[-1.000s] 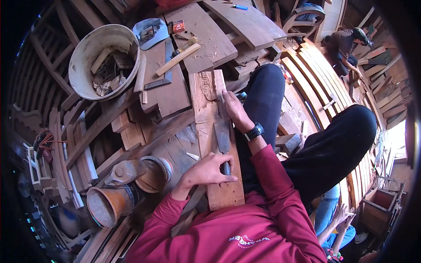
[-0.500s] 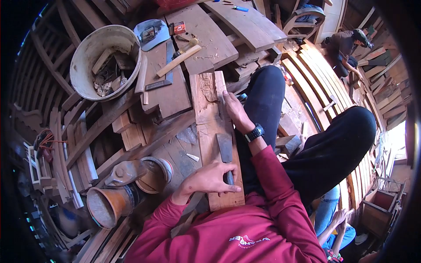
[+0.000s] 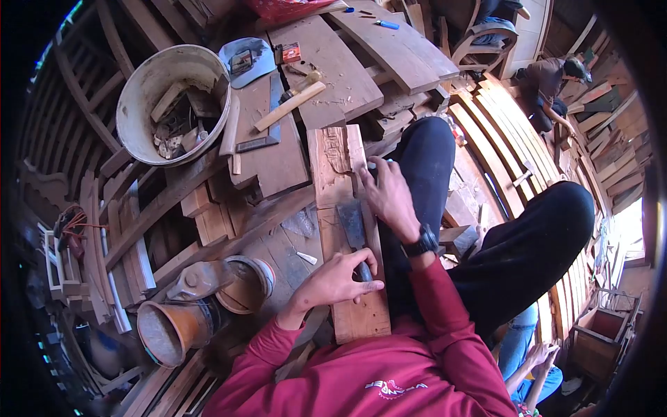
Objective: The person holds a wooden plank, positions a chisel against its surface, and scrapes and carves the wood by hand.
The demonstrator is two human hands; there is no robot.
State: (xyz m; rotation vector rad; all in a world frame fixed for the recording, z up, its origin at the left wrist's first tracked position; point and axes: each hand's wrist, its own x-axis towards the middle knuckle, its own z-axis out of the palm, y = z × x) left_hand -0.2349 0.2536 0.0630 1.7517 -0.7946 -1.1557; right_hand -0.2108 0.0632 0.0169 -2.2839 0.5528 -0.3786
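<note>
A wooden plank [image 3: 361,316] lies lengthwise in front of my torso, with a rough, chipped hollow [image 3: 336,151] at its far end. My left hand [image 3: 340,278] is closed around the dark handle of a chisel, and its flat grey blade [image 3: 351,224] lies along the plank, pointing away from me. Beside the plank's right edge, near the hollow, is my right hand [image 3: 390,198], wearing a black watch [image 3: 421,240]. Its fingers are bent around something small and pale that I cannot make out.
A white bucket [image 3: 125,115] of scraps stands at the upper left, next to a cap [image 3: 257,59]. A try square [image 3: 258,144] and a wooden stick [image 3: 290,105] lie on boards. Orange-brown tins [image 3: 156,333] sit lower left. Other people work at the upper right [image 3: 545,80] and lower right [image 3: 531,375].
My right hand has shifted from gripping the plank's edge to bent fingers just beside it. The chisel blade has tilted slightly left in my left hand. The view has moved a little.
</note>
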